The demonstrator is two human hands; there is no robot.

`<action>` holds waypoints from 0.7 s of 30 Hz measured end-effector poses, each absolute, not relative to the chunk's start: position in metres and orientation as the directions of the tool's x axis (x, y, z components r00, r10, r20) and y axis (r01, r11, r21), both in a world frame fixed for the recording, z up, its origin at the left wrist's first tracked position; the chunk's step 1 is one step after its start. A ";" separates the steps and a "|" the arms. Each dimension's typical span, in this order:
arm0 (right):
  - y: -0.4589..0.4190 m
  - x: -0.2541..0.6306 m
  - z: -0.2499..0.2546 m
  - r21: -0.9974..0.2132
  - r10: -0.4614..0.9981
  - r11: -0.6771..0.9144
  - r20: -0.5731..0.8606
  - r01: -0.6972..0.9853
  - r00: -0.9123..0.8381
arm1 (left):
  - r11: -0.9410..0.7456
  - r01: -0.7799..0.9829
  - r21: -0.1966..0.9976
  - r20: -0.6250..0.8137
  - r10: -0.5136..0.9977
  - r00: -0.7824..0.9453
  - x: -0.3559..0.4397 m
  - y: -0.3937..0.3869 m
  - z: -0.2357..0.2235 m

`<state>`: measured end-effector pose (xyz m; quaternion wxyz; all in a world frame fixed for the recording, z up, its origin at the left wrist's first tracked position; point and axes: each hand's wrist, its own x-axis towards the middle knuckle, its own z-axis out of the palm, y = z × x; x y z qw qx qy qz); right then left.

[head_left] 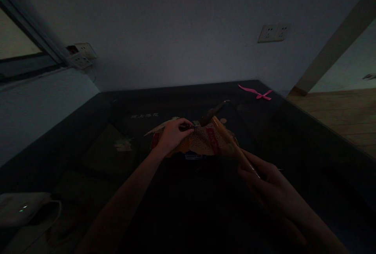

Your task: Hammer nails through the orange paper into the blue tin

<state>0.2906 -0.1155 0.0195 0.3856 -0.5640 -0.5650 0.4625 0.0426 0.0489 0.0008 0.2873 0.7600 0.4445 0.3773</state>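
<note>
The room is dim. My right hand (261,173) is closed round the wooden handle of a claw hammer (225,130), its dark head just above the far part of a patterned orange and red sheet (199,140). That sheet looks like flattened packaging and lies on the dark table. Left of the hammer head, my left hand (173,132) pinches thumb and fingers together over the sheet. What sits between those fingertips is small and dark, too unclear to name. A small light piece (196,123) lies beside the fingertips, close to the hammer head.
A pink ribbon bow (260,94) lies at the table's back right. A white device with a cable (23,209) stands at the lower left. Wall sockets (274,33) are above the dark table (176,91), with another socket strip (82,56) at left. Wooden floor (337,109) shows at right.
</note>
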 end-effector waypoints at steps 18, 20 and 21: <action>-0.107 0.280 0.058 -0.915 0.986 0.028 -0.040 0.402 -0.160 | -0.437 0.434 0.788 0.328 0.894 0.305 0.039 0.047 0.004; -0.107 0.278 0.058 -0.920 0.986 -0.001 -0.067 0.391 -0.156 | -0.412 0.446 0.794 0.310 0.907 0.286 0.040 0.048 0.004; -0.106 0.276 0.058 -0.924 0.984 -0.014 -0.082 0.382 -0.161 | -0.394 0.450 0.802 0.295 0.915 0.275 0.040 0.048 0.004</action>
